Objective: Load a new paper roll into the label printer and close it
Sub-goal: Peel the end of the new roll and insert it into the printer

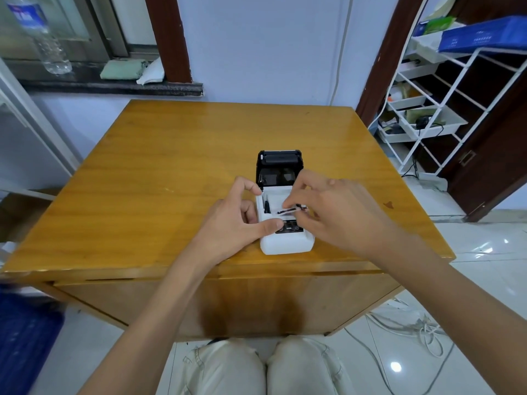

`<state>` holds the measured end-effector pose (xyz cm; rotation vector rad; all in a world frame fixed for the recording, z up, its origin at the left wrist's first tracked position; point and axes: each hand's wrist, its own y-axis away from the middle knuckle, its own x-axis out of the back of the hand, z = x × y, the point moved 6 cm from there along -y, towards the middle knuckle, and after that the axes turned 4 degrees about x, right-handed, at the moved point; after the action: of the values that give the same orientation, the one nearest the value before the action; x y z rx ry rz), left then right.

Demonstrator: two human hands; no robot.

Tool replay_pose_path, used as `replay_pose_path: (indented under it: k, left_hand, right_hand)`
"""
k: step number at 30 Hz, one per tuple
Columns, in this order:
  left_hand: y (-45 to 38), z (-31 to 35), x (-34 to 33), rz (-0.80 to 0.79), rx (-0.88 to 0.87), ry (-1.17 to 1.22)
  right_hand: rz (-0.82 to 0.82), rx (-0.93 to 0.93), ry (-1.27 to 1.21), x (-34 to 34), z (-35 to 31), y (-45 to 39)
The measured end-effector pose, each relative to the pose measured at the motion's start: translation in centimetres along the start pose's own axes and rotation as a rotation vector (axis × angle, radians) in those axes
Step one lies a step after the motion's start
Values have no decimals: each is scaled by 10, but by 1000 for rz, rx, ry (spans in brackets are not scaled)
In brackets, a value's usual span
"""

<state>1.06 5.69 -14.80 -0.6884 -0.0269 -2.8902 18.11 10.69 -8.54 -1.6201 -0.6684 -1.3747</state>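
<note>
White plastic formed the body of the small boxy label printer (285, 240), which was set near the front edge of the glossy honey-coloured wooden table (171, 166), just ahead of the person's knees. Its black hinged lid (279, 166) was stood open and upright at the far end, with a dark roller seen along its top and a shiny dark window below. The paper bay was exposed between lid and control panel, and no roll could be made out inside it.

A thin black bar-shaped part (291, 210), probably a roll holder or guide, was held slightly tilted over the open bay. It was pinched at its right end by the fingers (299, 216) of the right hand (339, 212), the other fingers being arched loosely above. The left hand (236, 220) was curled around the printer's left side, the thumb pressed on the front panel and the index finger hooked over the far left corner, so that the body was steadied.

Several risks were judged likely. The bar could be seated crooked if it were pushed down while tilted, and the lid might then be kept from latching. The slender piece could be dropped into the bay if the pinch were relaxed. The light printer could be slid on the polished table if the bracing grip were released.
</note>
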Motion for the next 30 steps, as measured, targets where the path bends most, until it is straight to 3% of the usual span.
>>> replay_pose_path:
  k: [7,12,18,25,30]
  left_hand:
    - [4,-1,2,-1,2,-44]
    - [3,3,-2,91,-42,-352]
    - [0,-2,-2,88,-24,-314]
    - [0,-1,-2,72,-9,-322]
    - [2,0,-2,74,-14,-302]
  right_hand:
    - [56,15,14,-8,-16,35]
    - [115,1,73,-15,-25,48]
    - [174,-37,-4,-19,-25,59]
    - [374,-245,-69,14,4,23]
    - [262,-200,-96,18,22,-29]
